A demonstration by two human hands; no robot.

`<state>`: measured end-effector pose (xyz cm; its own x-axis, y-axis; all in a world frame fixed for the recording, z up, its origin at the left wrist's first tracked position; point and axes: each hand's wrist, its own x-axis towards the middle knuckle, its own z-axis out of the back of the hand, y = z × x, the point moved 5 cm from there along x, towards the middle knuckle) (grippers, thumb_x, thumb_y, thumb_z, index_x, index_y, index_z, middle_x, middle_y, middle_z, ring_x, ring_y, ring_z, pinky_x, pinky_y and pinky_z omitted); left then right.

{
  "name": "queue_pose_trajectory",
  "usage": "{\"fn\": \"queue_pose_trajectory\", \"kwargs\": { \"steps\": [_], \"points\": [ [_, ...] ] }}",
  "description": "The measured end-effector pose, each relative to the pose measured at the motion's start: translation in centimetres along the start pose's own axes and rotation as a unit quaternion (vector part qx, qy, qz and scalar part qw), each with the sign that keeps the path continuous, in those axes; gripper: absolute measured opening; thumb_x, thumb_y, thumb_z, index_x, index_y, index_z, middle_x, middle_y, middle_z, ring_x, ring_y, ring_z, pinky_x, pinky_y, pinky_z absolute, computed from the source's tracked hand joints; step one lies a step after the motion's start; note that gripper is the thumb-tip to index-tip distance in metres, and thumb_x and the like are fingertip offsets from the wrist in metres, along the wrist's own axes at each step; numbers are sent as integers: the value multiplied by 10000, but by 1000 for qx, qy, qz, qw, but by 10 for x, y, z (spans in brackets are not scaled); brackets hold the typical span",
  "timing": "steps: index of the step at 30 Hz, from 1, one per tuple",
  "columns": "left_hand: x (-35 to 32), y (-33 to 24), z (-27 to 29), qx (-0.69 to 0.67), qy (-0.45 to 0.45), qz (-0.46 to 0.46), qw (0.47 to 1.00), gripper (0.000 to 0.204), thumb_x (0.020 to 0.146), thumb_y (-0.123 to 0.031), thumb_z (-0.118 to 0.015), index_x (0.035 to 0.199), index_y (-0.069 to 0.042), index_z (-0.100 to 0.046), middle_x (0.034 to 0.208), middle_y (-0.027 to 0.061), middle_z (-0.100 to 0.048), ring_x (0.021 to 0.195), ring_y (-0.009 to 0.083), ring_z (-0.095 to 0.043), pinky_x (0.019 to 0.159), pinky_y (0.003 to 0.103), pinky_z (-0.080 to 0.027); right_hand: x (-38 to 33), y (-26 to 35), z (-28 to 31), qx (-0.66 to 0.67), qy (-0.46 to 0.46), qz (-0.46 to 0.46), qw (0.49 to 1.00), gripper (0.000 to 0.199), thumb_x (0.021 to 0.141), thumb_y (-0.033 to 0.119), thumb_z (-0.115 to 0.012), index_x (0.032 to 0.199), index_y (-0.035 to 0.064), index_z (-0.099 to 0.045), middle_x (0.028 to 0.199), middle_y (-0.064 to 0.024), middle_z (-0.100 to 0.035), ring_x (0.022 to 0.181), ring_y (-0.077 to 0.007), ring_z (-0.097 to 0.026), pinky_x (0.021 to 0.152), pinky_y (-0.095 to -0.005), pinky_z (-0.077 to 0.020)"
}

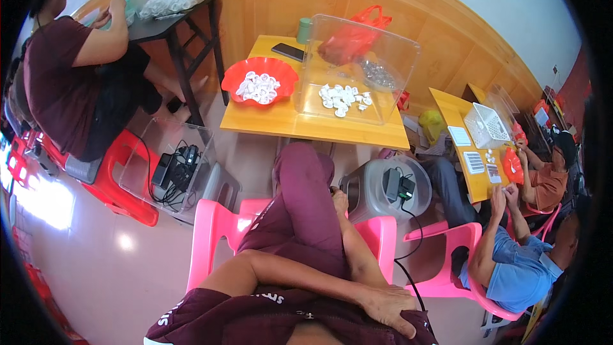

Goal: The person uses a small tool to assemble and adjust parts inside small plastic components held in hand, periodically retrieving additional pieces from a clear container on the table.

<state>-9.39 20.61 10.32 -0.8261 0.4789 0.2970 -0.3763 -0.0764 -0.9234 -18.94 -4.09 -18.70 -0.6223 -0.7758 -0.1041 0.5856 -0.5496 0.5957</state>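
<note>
**Hands at rest, away from the table**

From the head camera we see our left hand (389, 310) lying flat and open on the dark red shorts (268, 316), holding nothing. Our right hand (340, 201) rests near the raised knee; its grip we cannot tell. The white small parts (258, 87) lie in the red bowl (237, 74) on the yellow table (306, 124), well apart from both hands.

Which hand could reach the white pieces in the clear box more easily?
Probably the right hand: it rests by the raised knee, nearer the yellow table and the clear box of white pieces. The left hand lies across the lap.
</note>
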Motion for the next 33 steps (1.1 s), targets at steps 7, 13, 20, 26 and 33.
{"fn": "queue_pose_trajectory", "kwargs": {
  "steps": [7, 13, 20, 26, 33],
  "points": [
    [-1, -14, 4, -39, -155, -70, 985, 829, 660, -765, -495, 695, 63, -503, 617, 188, -534, 610, 313, -560, 564, 422, -411, 3, -4, -4, 4, -5, 18, 1000, 350, 773, 282, -511, 1081, 174, -637, 953, -216, -625, 900, -361, -610, 794, -435, -483],
    [-13, -40, 12, -124, -202, -140, 961, 600, 627, -532, -712, 737, 35, -550, 736, 190, -584, 726, 300, -591, 636, 382, -442, 0, 3, 0, -18, 5, 18, 1000, 351, 772, 278, -519, 1085, 170, -636, 949, -210, -628, 885, -357, -616, 778, -428, -492],
    [8, -63, 2, -30, -20, -62, 997, 581, 568, -491, -787, 825, -7, -594, 839, 195, -612, 848, 343, -599, 721, 396, -452, 4, -5, -5, -29, 3, 32, 999, 349, 765, 260, -530, 1087, 176, -635, 924, -222, -628, 873, -359, -619, 765, -437, -494],
    [1, -54, 5, -97, -125, -33, 987, 581, 537, -483, -809, 814, -20, -593, 824, 187, -614, 825, 326, -610, 697, 390, -460, 4, -6, -4, -20, 8, 20, 1000, 363, 772, 287, -530, 1106, 182, -623, 944, -220, -626, 893, -359, -613, 776, -437, -489],
    [-9, -44, 16, -36, -39, -29, 998, 525, 674, -439, -740, 950, -8, -622, 899, 200, -639, 863, 306, -619, 728, 392, -471, 3, -7, -5, -24, 2, 21, 999, 381, 771, 342, -546, 1108, 178, -616, 933, -204, -633, 883, -356, -616, 769, -435, -491]
  ]
}}
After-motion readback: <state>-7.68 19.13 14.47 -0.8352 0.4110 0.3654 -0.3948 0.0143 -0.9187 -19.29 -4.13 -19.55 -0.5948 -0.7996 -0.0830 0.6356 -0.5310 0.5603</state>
